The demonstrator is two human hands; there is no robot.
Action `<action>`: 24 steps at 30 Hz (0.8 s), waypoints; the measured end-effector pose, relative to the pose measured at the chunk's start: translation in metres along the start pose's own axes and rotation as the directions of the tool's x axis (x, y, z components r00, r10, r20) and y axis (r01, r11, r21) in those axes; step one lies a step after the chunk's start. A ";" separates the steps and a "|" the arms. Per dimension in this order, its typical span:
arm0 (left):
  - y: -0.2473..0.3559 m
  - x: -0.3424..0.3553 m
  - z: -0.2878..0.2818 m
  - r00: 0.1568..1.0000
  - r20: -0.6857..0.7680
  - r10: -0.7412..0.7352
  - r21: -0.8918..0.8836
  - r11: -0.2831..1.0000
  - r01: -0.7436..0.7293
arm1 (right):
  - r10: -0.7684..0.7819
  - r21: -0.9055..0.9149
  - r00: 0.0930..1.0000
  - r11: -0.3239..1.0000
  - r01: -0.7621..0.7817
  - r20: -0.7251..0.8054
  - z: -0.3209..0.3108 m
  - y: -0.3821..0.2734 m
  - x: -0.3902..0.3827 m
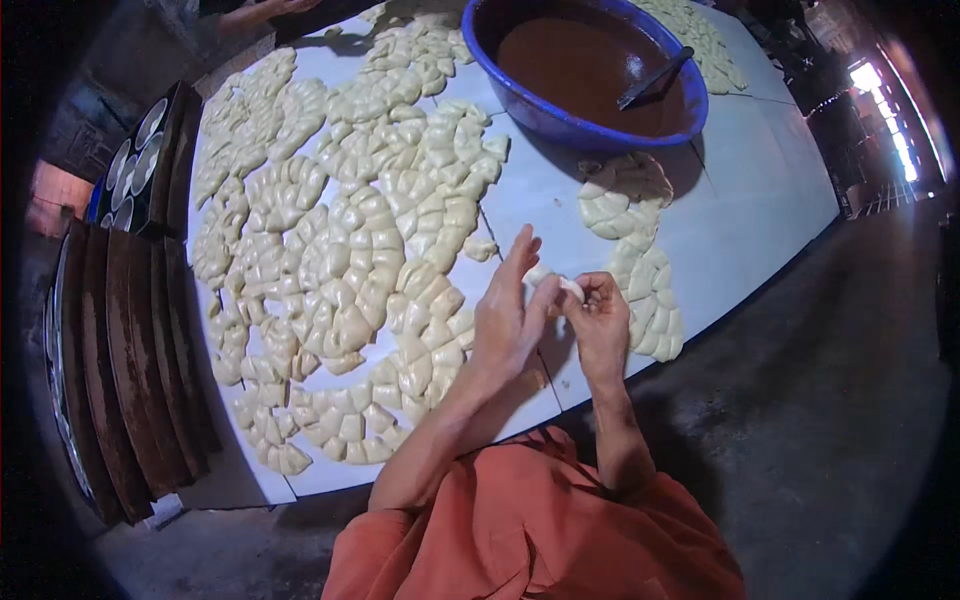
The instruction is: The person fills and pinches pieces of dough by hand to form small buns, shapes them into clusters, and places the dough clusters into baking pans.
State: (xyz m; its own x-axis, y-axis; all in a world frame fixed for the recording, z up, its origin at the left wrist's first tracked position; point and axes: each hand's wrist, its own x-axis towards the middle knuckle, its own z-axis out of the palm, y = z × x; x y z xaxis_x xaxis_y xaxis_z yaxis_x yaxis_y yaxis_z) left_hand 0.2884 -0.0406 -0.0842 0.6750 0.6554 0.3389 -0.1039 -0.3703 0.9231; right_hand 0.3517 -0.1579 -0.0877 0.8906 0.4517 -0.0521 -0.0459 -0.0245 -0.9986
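Both of my hands meet over the near part of the white table, with a small piece of pale dough [571,289] between them. My left hand [510,315] has its fingers stretched upward, and its thumb presses against the dough. The fingertips of my right hand [600,320] pinch the other end of the piece. Left of my hands spreads a wide layer of shiny, cut dough pieces [345,250], mostly touching one another. A narrower strip of dough pieces [645,290] lies just right of my right hand. One small loose lump [480,248] sits near my left fingertips.
A blue basin [515,95] of brown liquid [570,60] stands at the table's far side, a dark-handled utensil [655,80] resting in it. Brown trays [125,350] stand stacked at the left, near round tins [150,120]. Another person's arm [255,14] shows at the far left.
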 end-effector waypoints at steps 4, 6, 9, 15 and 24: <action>0.012 0.009 0.029 0.970 0.004 0.242 -0.172 0.956 -0.237 | 0.228 0.628 0.967 0.737 -0.250 0.118 0.015 -0.036 0.004; 0.002 0.015 0.040 0.971 -0.077 0.226 -0.373 0.897 -0.238 | 0.220 0.656 0.969 0.715 -0.240 0.114 0.019 -0.055 0.012; -0.002 0.024 0.052 0.993 -0.030 0.114 -0.488 0.865 -0.114 | 0.213 0.583 0.964 0.768 -0.265 0.158 0.011 -0.069 0.043; -0.004 0.030 0.040 0.881 0.266 -0.392 -0.675 0.577 0.461 | -0.070 0.153 0.995 0.987 0.057 0.078 -0.004 -0.100 0.172; -0.029 0.028 -0.006 0.832 0.245 -0.497 -0.493 0.675 0.549 | 0.172 -0.776 0.800 0.426 0.465 0.575 -0.011 -0.074 0.328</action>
State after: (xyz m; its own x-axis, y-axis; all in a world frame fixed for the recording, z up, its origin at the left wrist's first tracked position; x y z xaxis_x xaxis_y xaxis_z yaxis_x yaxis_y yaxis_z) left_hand 0.3062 -0.0079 -0.1006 0.7926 0.5681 -0.2214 -0.0603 0.4343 0.8987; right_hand 0.6525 -0.0172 -0.0314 0.4446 0.8698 -0.2141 0.7458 -0.4918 -0.4493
